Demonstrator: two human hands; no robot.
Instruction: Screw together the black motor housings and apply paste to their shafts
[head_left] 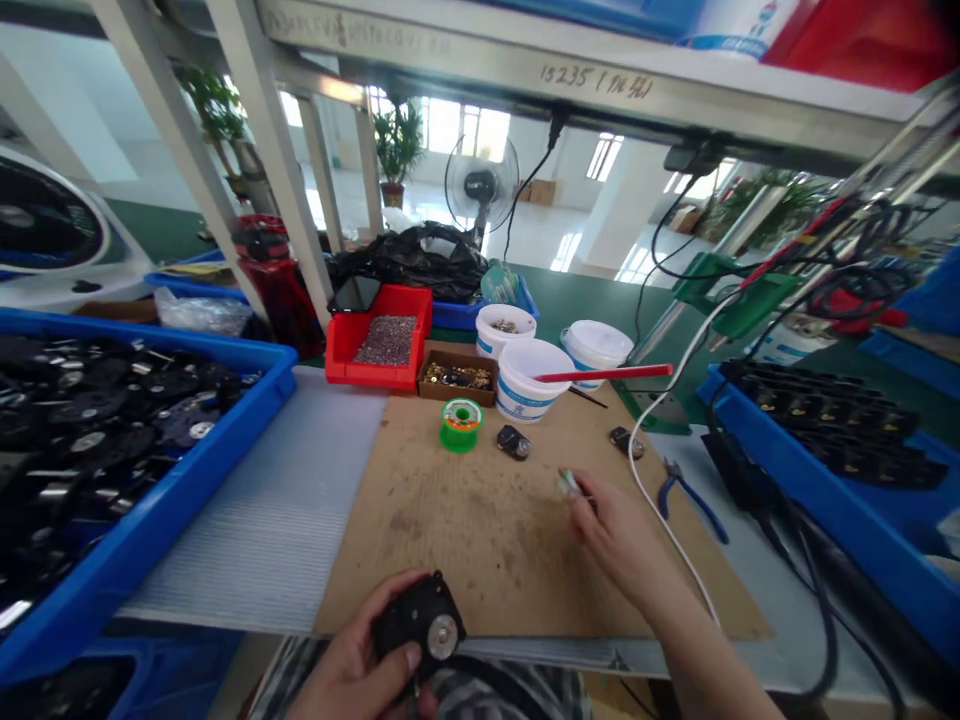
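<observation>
My left hand (367, 660) is closed around a black housing (409, 620) with a round metal disc on its face, held at the board's front edge. Over the brown cardboard sheet (420, 540), my right hand (600, 520) has its fingers pinched on a small pale greenish item (567, 482), too blurred to name. Beyond that hand lies a small black part with a metal end (514, 442). A similar black part (626, 441) rests farther right, near a white cable (652, 490). Blue-handled pliers (694, 500) lie to the right of my right hand.
A green solder spool (459, 425), white buckets (525, 395), a cardboard box of brass pieces (457, 378) and a red bin of small metal parts (379, 340) line the back. Blue trays of black parts (255, 400) (810, 480) flank the board. A red stick (607, 374) juts from one bucket.
</observation>
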